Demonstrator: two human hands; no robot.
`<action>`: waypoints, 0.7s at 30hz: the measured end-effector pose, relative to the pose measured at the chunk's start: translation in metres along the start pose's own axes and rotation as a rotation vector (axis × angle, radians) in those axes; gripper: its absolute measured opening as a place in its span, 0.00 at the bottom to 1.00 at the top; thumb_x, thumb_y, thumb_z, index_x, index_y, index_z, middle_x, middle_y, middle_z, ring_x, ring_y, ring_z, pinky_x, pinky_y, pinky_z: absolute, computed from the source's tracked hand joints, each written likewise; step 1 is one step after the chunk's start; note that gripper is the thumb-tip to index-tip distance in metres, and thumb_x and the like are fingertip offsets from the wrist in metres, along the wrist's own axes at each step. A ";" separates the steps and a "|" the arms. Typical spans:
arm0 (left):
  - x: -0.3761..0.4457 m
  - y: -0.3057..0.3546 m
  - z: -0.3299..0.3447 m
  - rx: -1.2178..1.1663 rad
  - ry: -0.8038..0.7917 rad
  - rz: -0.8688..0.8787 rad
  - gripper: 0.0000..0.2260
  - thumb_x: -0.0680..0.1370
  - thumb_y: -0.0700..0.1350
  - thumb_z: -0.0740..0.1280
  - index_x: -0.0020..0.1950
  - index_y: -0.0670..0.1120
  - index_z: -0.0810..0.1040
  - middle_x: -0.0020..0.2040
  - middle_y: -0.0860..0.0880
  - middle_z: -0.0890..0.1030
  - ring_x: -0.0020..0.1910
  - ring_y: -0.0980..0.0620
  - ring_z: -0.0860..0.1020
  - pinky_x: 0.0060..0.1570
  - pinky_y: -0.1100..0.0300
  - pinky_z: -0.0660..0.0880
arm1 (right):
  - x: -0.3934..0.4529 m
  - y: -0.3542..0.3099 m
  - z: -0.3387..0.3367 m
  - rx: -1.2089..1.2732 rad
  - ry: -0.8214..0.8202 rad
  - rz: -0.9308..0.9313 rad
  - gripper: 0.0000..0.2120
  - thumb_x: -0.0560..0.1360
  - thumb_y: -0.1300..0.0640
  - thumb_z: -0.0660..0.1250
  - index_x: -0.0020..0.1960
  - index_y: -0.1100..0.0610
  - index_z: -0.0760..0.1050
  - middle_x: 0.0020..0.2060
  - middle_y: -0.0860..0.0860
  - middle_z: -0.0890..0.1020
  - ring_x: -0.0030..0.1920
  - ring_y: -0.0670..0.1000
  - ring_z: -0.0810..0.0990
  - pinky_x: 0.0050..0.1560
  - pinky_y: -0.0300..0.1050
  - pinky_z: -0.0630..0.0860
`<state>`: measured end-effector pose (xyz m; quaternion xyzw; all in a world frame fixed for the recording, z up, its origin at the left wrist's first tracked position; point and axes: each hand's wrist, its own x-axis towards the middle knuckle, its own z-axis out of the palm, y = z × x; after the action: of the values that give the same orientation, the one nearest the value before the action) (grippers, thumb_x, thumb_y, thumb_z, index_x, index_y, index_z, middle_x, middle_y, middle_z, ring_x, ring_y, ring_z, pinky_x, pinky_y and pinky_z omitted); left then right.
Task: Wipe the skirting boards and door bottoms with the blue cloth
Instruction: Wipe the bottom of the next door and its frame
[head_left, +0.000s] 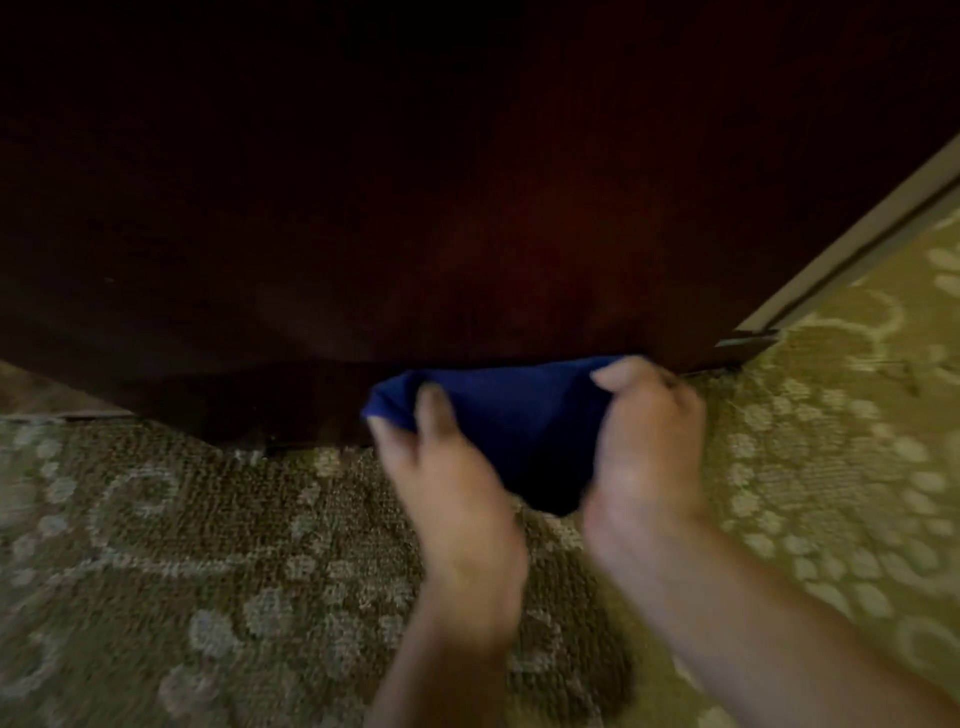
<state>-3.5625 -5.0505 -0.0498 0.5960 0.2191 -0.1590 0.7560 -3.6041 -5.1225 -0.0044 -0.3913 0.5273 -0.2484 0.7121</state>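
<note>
Holding the blue cloth in both hands, you have it right at the foot of the dark door, which serves as the landmark here. Your left hand pinches the cloth's left end, thumb and fingers curled round the fabric just below the door's bottom edge. Your right hand grips the cloth's right end, fingers curled over its top, close to the door's lower right corner. The cloth stretches between the two hands and sags in the middle, its upper edge meeting the door's bottom edge; whether it actually presses the wood you cannot tell, since the view is blurred. Below the door lies the patterned carpet, olive with pale floral shapes, and both your forearms reach over it toward the door. To the right of the door, a pale strip, perhaps a frame or skirting, runs away diagonally beside the carpet.
</note>
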 end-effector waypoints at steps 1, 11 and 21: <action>-0.006 -0.009 0.007 -0.008 -0.051 -0.074 0.20 0.84 0.46 0.60 0.76 0.55 0.65 0.69 0.53 0.74 0.64 0.54 0.76 0.67 0.52 0.70 | 0.009 0.002 -0.010 -0.014 0.042 -0.015 0.07 0.73 0.63 0.62 0.48 0.56 0.76 0.41 0.55 0.81 0.45 0.59 0.82 0.47 0.55 0.78; 0.015 -0.085 0.042 0.201 -0.284 -0.552 0.26 0.83 0.46 0.62 0.80 0.53 0.58 0.78 0.45 0.64 0.74 0.39 0.67 0.71 0.38 0.65 | 0.075 0.010 -0.065 -0.267 0.121 0.066 0.17 0.78 0.61 0.58 0.65 0.53 0.70 0.61 0.57 0.77 0.55 0.61 0.79 0.59 0.61 0.76; -0.060 -0.054 0.035 0.209 -0.148 -0.494 0.24 0.84 0.42 0.57 0.80 0.54 0.59 0.78 0.45 0.65 0.74 0.38 0.66 0.72 0.40 0.64 | 0.012 -0.036 -0.116 -0.447 0.034 0.243 0.11 0.79 0.64 0.62 0.61 0.60 0.72 0.54 0.60 0.80 0.50 0.59 0.80 0.50 0.55 0.77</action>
<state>-3.6360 -5.0984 -0.0560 0.5860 0.2844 -0.4032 0.6428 -3.7083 -5.1864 0.0024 -0.4687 0.6241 -0.0445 0.6236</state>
